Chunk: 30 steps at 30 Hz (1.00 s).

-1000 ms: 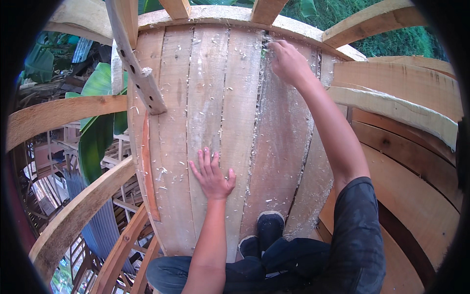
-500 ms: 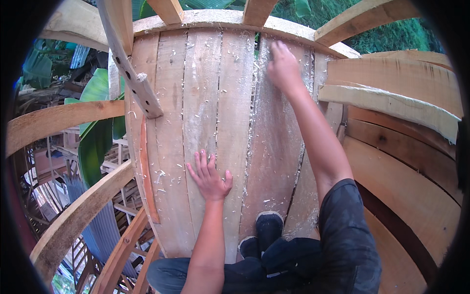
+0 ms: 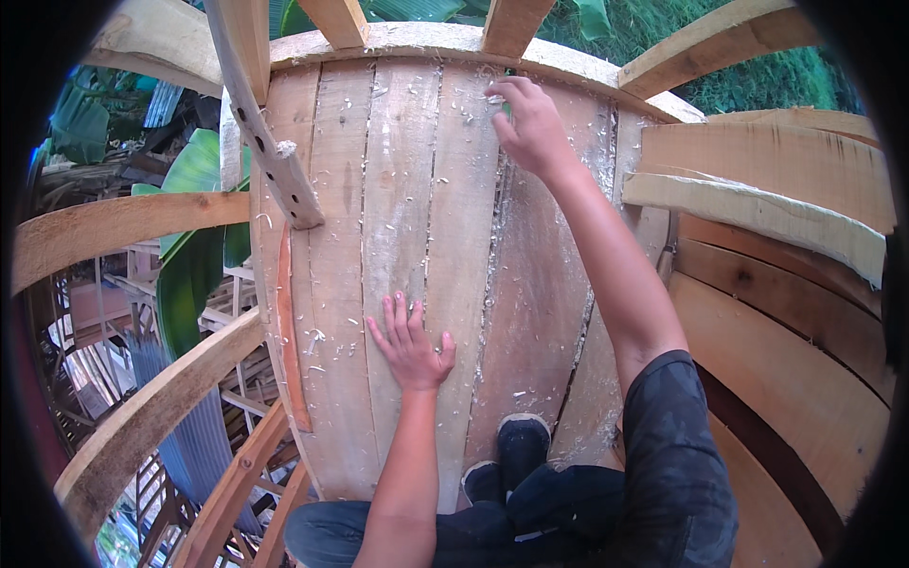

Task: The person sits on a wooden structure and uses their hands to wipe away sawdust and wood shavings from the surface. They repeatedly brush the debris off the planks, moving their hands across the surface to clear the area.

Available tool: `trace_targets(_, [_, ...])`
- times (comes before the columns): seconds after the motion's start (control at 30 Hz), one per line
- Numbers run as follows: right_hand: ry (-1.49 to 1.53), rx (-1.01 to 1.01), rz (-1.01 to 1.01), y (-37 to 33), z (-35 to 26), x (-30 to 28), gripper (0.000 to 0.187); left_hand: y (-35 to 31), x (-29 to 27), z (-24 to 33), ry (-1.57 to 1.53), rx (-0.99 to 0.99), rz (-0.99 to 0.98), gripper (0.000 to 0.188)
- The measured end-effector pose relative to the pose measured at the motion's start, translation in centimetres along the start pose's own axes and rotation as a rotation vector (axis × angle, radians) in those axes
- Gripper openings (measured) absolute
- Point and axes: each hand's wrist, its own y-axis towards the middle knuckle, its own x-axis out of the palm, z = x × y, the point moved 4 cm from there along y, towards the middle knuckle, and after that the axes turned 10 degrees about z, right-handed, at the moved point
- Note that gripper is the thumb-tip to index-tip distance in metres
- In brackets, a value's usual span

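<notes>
My left hand point(image 3: 417, 355) lies flat on the pale wooden planks point(image 3: 393, 227), fingers spread, holding nothing. At the far end of the planks, my right hand point(image 3: 536, 131) is raised over a narrow gap between two boards. Its fingers and thumb curl around pale wood shavings point(image 3: 495, 99) at the fingertips. Green shows through the gap between finger and thumb. More curled shavings point(image 3: 488, 74) lie just beyond the hand, and small chips are scattered over the boards.
A wooden pole with dark holes point(image 3: 270, 156) slants over the left planks. Curved wooden ribs point(image 3: 161, 402) line the left, with an open drop to debris below. Stacked side planks point(image 3: 757, 265) rise at the right. My shoes point(image 3: 523, 443) stand on the near boards.
My right hand has moved left from the darker board to the gap, and its fingers have turned leftward, with shavings now at their tips. The left hand stays flat on the planks.
</notes>
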Motion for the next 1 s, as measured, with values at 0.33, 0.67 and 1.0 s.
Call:
trace_targets(0.33, [-0.474, -0.071, -0.154, 0.9, -0.9, 2.1, 0.048, 0.1, -0.1, 0.2, -0.009, 0.007, 0.001, 0.056])
trace_targets(0.67, [-0.390, -0.122, 0.065, -1.1, -0.1, 0.8, 0.043, 0.1, -0.2, 0.3, -0.026, 0.000, 0.018, 0.054])
trace_targets(1.0, [-0.610, 0.254, -0.447, 0.2, -5.1, 1.1, 0.033, -0.2, -0.1, -0.5, -0.007, -0.011, -0.001, 0.054])
